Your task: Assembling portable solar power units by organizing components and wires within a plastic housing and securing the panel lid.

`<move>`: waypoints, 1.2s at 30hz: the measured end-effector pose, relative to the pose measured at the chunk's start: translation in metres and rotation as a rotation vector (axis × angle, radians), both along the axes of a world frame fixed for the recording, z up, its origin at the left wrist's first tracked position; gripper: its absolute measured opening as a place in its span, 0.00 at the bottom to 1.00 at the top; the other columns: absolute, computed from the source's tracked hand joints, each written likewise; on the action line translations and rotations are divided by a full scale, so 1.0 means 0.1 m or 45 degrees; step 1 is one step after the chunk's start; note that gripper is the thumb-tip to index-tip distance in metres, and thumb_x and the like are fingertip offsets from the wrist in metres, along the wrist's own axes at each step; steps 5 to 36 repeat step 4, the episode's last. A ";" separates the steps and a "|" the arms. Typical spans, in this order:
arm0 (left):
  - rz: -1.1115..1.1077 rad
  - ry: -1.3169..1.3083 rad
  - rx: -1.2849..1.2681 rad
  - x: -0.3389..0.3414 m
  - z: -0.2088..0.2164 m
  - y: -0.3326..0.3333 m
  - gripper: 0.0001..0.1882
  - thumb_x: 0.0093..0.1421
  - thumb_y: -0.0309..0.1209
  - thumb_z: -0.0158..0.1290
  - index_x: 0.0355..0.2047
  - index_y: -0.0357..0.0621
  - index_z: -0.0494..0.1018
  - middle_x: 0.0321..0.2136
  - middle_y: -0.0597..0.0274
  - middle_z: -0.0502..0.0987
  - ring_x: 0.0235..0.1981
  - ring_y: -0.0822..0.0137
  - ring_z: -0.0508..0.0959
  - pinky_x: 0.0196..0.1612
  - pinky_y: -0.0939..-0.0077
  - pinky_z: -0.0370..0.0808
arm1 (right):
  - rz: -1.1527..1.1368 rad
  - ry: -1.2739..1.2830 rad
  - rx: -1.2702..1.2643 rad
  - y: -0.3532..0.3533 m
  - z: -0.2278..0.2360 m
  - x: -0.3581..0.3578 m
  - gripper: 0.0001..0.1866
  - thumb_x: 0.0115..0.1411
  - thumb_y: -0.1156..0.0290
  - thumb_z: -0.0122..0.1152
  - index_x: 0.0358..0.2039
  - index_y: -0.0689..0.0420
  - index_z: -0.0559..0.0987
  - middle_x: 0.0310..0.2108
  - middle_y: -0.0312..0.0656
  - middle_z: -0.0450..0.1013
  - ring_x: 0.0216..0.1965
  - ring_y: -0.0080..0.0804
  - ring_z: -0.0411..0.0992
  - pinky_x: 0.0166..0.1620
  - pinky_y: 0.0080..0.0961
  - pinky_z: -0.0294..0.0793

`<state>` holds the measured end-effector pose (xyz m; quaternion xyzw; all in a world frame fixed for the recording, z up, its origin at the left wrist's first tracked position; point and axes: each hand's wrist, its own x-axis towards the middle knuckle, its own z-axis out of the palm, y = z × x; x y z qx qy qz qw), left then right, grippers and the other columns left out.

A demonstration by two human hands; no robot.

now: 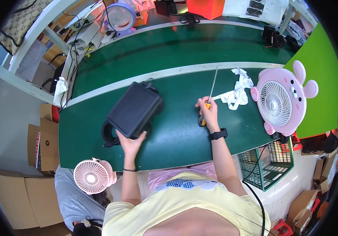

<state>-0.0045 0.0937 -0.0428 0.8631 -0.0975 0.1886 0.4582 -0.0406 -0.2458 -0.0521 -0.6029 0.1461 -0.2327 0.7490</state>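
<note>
A black box-shaped device with a flat, dark rectangular face is tilted above the left half of the green table and looks slightly blurred. My left hand grips its near edge, thumb to the right, with the other fingers partly hidden by it. A coiled black cable lies beside the device's lower left corner. In my right hand is a screwdriver with a yellow and black handle. Its long metal shaft points away from me, apart from the device. Crumpled white paper lies just right of the shaft.
A pink animal-shaped fan stands at the table's right end. A small pink fan is by the near left edge. Below right is a green plastic crate; cardboard boxes stand at lower left. A pale rail crosses the green table.
</note>
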 end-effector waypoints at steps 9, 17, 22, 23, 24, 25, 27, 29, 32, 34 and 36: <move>0.046 -0.034 -0.208 0.42 0.04 0.27 0.60 0.38 0.31 0.75 0.66 0.32 0.49 0.59 0.45 0.63 0.61 0.54 0.65 0.67 0.63 0.59 | 0.001 0.067 -0.061 0.02 -0.01 0.03 0.10 0.65 0.65 0.63 0.33 0.54 0.72 0.27 0.36 0.78 0.22 0.12 0.68 0.23 0.12 0.67; 0.046 -0.034 -0.208 0.42 0.04 0.27 0.60 0.38 0.31 0.75 0.66 0.32 0.49 0.59 0.45 0.63 0.61 0.54 0.65 0.67 0.63 0.59 | 0.001 0.067 -0.061 0.02 -0.01 0.03 0.10 0.65 0.65 0.63 0.33 0.54 0.72 0.27 0.36 0.78 0.22 0.12 0.68 0.23 0.12 0.67; 0.046 -0.034 -0.208 0.42 0.04 0.27 0.60 0.38 0.31 0.75 0.66 0.32 0.49 0.59 0.45 0.63 0.61 0.54 0.65 0.67 0.63 0.59 | 0.001 0.067 -0.061 0.02 -0.01 0.03 0.10 0.65 0.65 0.63 0.33 0.54 0.72 0.27 0.36 0.78 0.22 0.12 0.68 0.23 0.12 0.67; 0.046 -0.034 -0.208 0.42 0.04 0.27 0.60 0.38 0.31 0.75 0.66 0.32 0.49 0.59 0.45 0.63 0.61 0.54 0.65 0.67 0.63 0.59 | 0.001 0.067 -0.061 0.02 -0.01 0.03 0.10 0.65 0.65 0.63 0.33 0.54 0.72 0.27 0.36 0.78 0.22 0.12 0.68 0.23 0.12 0.67; 0.046 -0.034 -0.208 0.42 0.04 0.27 0.60 0.38 0.31 0.75 0.66 0.32 0.49 0.59 0.45 0.63 0.61 0.54 0.65 0.67 0.63 0.59 | 0.001 0.067 -0.061 0.02 -0.01 0.03 0.10 0.65 0.65 0.63 0.33 0.54 0.72 0.27 0.36 0.78 0.22 0.12 0.68 0.23 0.12 0.67; 0.046 -0.034 -0.208 0.42 0.04 0.27 0.60 0.38 0.31 0.75 0.66 0.32 0.49 0.59 0.45 0.63 0.61 0.54 0.65 0.67 0.63 0.59 | 0.001 0.067 -0.061 0.02 -0.01 0.03 0.10 0.65 0.65 0.63 0.33 0.54 0.72 0.27 0.36 0.78 0.22 0.12 0.68 0.23 0.12 0.67; 0.046 -0.034 -0.208 0.42 0.04 0.27 0.60 0.38 0.31 0.75 0.66 0.32 0.49 0.59 0.45 0.63 0.61 0.54 0.65 0.67 0.63 0.59 | 0.001 0.067 -0.061 0.02 -0.01 0.03 0.10 0.65 0.65 0.63 0.33 0.54 0.72 0.27 0.36 0.78 0.22 0.12 0.68 0.23 0.12 0.67; 0.046 -0.034 -0.208 0.42 0.04 0.27 0.60 0.38 0.31 0.75 0.66 0.32 0.49 0.59 0.45 0.63 0.61 0.54 0.65 0.67 0.63 0.59 | 0.001 0.067 -0.061 0.02 -0.01 0.03 0.10 0.65 0.65 0.63 0.33 0.54 0.72 0.27 0.36 0.78 0.22 0.12 0.68 0.23 0.12 0.67; 0.046 -0.034 -0.208 0.42 0.04 0.27 0.60 0.38 0.31 0.75 0.66 0.32 0.49 0.59 0.45 0.63 0.61 0.54 0.65 0.67 0.63 0.59 | 0.001 0.067 -0.061 0.02 -0.01 0.03 0.10 0.65 0.65 0.63 0.33 0.54 0.72 0.27 0.36 0.78 0.22 0.12 0.68 0.23 0.12 0.67; 0.046 -0.034 -0.208 0.42 0.04 0.27 0.60 0.38 0.31 0.75 0.66 0.32 0.49 0.59 0.45 0.63 0.61 0.54 0.65 0.67 0.63 0.59 | 0.001 0.067 -0.061 0.02 -0.01 0.03 0.10 0.65 0.65 0.63 0.33 0.54 0.72 0.27 0.36 0.78 0.22 0.12 0.68 0.23 0.12 0.67; 0.046 -0.034 -0.208 0.42 0.04 0.27 0.60 0.38 0.31 0.75 0.66 0.32 0.49 0.59 0.45 0.63 0.61 0.54 0.65 0.67 0.63 0.59 | 0.001 0.067 -0.061 0.02 -0.01 0.03 0.10 0.65 0.65 0.63 0.33 0.54 0.72 0.27 0.36 0.78 0.22 0.12 0.68 0.23 0.12 0.67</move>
